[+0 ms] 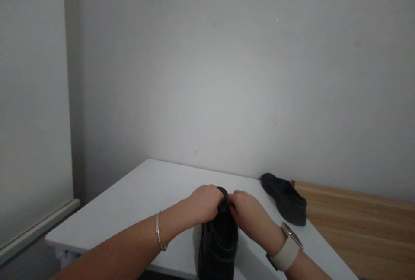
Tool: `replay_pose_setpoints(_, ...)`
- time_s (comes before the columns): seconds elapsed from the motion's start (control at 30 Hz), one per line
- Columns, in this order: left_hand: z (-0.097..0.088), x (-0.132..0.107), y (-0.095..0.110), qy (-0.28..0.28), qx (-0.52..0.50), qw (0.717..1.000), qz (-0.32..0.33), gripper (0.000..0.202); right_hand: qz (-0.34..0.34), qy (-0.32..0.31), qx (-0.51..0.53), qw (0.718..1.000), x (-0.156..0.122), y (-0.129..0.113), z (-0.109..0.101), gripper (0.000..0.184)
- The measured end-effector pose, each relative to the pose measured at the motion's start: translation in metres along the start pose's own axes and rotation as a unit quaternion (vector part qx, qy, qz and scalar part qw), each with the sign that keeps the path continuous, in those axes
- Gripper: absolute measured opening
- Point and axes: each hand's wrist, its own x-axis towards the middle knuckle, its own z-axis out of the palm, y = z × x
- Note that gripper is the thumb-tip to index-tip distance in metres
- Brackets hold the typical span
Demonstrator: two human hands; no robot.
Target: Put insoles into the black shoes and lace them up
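Observation:
A black shoe (218, 249) sits at the near edge of the white table, its heel toward me and its toe pointing away. My left hand (207, 202) is closed at the left side of its lacing area, the fingertips curled in and partly hidden. On the opposite side my right hand (244, 208) is closed in a pinch, close to the left one. Whatever the fingers hold there is too dark and small to make out. Between the hands the dark toe shows, and the shoe's opening faces up.
A second black shoe (285, 198) with laces rests at the table's right edge, by the wall. The white table (145, 202) reaches back to a grey wall (207, 77). To the right is a wood-grain panel (363, 228); a pale blind or panel (32, 98) stands left.

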Motion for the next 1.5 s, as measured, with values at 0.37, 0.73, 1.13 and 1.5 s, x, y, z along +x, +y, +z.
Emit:
replay_pose_setpoints(0.37, -0.018, 0.001, -0.013, 0.045, -0.153, 0.985, 0.070, 0.012, -0.030, 0.026, -0.013, 0.999, 0.015, -0.006, -0.008, 0.018)
replay_pose_setpoints(0.73, -0.028, 0.007, -0.061, 0.215, -0.546, 0.810, 0.011, 0.021, 0.002, 0.275, 0.570, 0.774, 0.012, 0.055, -0.041, 0.019)
replay_pose_setpoints(1.13, 0.012, -0.012, -0.054, -0.043, -0.384, 0.922, 0.028, 0.027, -0.010, -0.027, 0.367, 0.930, -0.005, 0.050, 0.010, 0.036)
replay_pose_setpoints(1.5, 0.026, -0.010, -0.060, -0.156, -0.712, 0.683, -0.051, 0.030, 0.013, -0.102, 0.621, 0.777, -0.014, 0.045, 0.006, 0.034)
